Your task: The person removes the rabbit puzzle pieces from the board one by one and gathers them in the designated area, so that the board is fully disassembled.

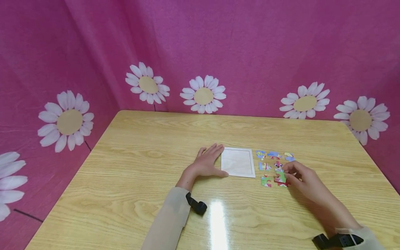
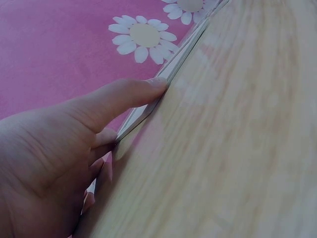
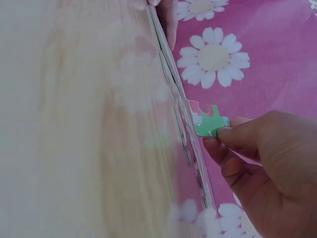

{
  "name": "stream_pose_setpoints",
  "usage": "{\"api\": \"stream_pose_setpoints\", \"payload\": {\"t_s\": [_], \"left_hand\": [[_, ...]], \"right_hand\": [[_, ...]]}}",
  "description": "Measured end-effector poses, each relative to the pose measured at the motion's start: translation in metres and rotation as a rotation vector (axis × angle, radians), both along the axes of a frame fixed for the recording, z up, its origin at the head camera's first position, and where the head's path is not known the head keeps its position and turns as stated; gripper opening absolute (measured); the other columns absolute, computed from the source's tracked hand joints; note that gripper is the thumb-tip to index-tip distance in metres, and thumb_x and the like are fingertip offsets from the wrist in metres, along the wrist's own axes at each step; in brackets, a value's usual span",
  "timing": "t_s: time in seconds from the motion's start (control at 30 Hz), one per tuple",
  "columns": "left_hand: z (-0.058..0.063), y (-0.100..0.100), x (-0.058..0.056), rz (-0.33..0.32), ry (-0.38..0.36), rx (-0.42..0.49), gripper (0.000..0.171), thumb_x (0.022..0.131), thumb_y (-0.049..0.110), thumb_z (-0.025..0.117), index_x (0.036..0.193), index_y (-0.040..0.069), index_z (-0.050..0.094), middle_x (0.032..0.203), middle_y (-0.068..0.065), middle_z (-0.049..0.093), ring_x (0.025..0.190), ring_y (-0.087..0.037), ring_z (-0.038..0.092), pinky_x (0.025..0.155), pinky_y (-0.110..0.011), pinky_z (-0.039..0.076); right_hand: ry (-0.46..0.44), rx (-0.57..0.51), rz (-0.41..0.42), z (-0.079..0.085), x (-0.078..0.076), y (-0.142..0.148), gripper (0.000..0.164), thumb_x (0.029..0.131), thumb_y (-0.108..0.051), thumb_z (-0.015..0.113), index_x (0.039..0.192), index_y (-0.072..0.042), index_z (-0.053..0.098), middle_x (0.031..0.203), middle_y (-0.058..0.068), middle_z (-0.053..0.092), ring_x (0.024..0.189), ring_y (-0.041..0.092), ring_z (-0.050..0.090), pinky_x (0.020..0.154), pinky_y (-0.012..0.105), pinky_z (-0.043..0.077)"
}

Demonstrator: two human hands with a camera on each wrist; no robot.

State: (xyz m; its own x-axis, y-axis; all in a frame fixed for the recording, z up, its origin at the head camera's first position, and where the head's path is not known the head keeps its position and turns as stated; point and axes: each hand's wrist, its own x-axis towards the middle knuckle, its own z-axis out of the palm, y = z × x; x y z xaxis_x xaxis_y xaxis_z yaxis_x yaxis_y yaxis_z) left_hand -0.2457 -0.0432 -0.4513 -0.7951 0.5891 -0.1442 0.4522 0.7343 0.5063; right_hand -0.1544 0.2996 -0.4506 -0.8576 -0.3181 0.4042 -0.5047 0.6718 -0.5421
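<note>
A white square puzzle tray point(image 1: 238, 162) with a thin dark inner line lies flat on the table. My left hand point(image 1: 208, 162) rests at its left side, fingers spread toward the top corner and thumb along the lower edge. In the left wrist view the thumb point(image 2: 133, 96) lies straight against the tray's edge. My right hand point(image 1: 307, 178) pinches a green jigsaw piece point(image 3: 210, 121) with some red and white at one corner, between thumb and fingertips. It is raised over the other jigsaw pieces point(image 1: 265, 166), partly covering a red one.
Several colourful pieces, among them one with an animal face point(image 1: 278, 165), lie in loose rows right of the tray. The wooden table point(image 1: 150, 152) has a glare spot near the front. A pink curtain point(image 1: 250, 52) with daisies hangs behind.
</note>
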Motion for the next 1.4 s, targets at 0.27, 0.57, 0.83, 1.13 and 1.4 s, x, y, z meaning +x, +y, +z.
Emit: {"api": "stream_pose_setpoints", "payload": {"t_s": [0.27, 0.57, 0.83, 1.13, 1.4], "left_hand": [[-0.001, 0.000, 0.000, 0.002, 0.003, 0.005, 0.103, 0.080, 0.056, 0.072, 0.158, 0.017, 0.017, 0.166, 0.004, 0.014, 0.156, -0.016, 0.005, 0.125, -0.046, 0.005], [-0.002, 0.000, -0.001, 0.003, -0.001, 0.013, 0.104, 0.080, 0.056, 0.072, 0.158, 0.017, 0.017, 0.166, 0.004, 0.014, 0.155, -0.015, 0.005, 0.125, -0.046, 0.005], [-0.002, 0.000, -0.001, 0.001, 0.003, 0.017, 0.104, 0.079, 0.056, 0.072, 0.158, 0.017, 0.017, 0.166, 0.004, 0.014, 0.156, -0.016, 0.005, 0.126, -0.046, 0.005], [-0.002, 0.000, -0.001, -0.002, 0.005, 0.017, 0.103, 0.080, 0.056, 0.072, 0.158, 0.017, 0.018, 0.166, 0.004, 0.014, 0.156, -0.016, 0.005, 0.125, -0.047, 0.005], [-0.002, 0.000, -0.001, -0.005, 0.007, 0.014, 0.103, 0.080, 0.056, 0.072, 0.158, 0.017, 0.017, 0.166, 0.004, 0.014, 0.156, -0.016, 0.005, 0.125, -0.047, 0.005]], "right_hand": [[0.059, 0.033, -0.052, -0.001, 0.008, 0.016, 0.028, 0.081, 0.016, 0.066, 0.099, -0.005, 0.061, 0.080, 0.000, 0.064, 0.075, -0.010, 0.052, 0.058, 0.010, 0.044], [0.063, 0.046, -0.074, -0.004, 0.013, 0.031, 0.031, 0.079, 0.018, 0.067, 0.098, -0.005, 0.062, 0.081, 0.002, 0.064, 0.073, -0.010, 0.051, 0.059, 0.008, 0.043], [0.064, 0.061, -0.102, -0.003, 0.019, 0.039, 0.028, 0.081, 0.017, 0.065, 0.098, -0.005, 0.062, 0.085, 0.002, 0.064, 0.076, -0.013, 0.051, 0.061, 0.007, 0.044], [0.057, 0.061, -0.111, -0.004, 0.021, 0.045, 0.027, 0.082, 0.016, 0.065, 0.097, -0.006, 0.063, 0.085, -0.005, 0.063, 0.074, -0.013, 0.050, 0.059, 0.008, 0.043], [0.013, 0.033, -0.100, -0.005, 0.017, 0.049, 0.027, 0.081, 0.017, 0.065, 0.097, -0.005, 0.064, 0.087, -0.013, 0.063, 0.078, -0.014, 0.051, 0.062, 0.006, 0.043]]}}
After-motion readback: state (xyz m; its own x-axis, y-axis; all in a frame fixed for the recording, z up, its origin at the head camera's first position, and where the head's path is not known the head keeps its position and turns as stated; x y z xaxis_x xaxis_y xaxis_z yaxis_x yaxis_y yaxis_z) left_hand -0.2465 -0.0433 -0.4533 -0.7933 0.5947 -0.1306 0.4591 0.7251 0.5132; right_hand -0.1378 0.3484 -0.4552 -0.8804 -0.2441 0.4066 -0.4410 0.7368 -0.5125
